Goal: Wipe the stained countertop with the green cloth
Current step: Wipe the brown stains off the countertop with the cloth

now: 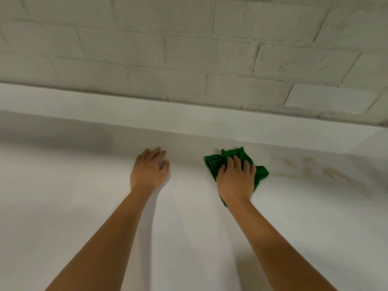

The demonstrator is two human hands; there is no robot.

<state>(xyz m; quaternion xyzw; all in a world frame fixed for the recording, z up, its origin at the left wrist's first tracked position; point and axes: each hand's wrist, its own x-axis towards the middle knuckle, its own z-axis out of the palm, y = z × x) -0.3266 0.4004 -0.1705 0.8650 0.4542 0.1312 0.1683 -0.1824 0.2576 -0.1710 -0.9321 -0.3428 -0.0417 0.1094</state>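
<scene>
— Right of centre in the frame, what is under your palm?

— My right hand (236, 177) lies flat on the green cloth (226, 159), fingers spread and pressing it onto the white countertop (189, 238). It is a soft, nubby fabric, crumpled into an uneven wad, and its folds poke out past my fingertips and to the right of my hand.

— And the other hand?

— My left hand (150, 170) rests left of centre, palm down on the bare counter, fingers loosely curled, gripping nothing. It is well apart from the cloth.

— Where is the dirt?

— Faint brownish stains (327, 171), smeared and blotchy, sit at the right of the frame, near the cloth but not touching it.

— What is the surface like?

— Smooth and matte, with a low smooth upstand (147, 114) along its far edge. Above that, across the upper frame, runs a wall of rough white-painted brick (189, 49) with deep joints.
</scene>
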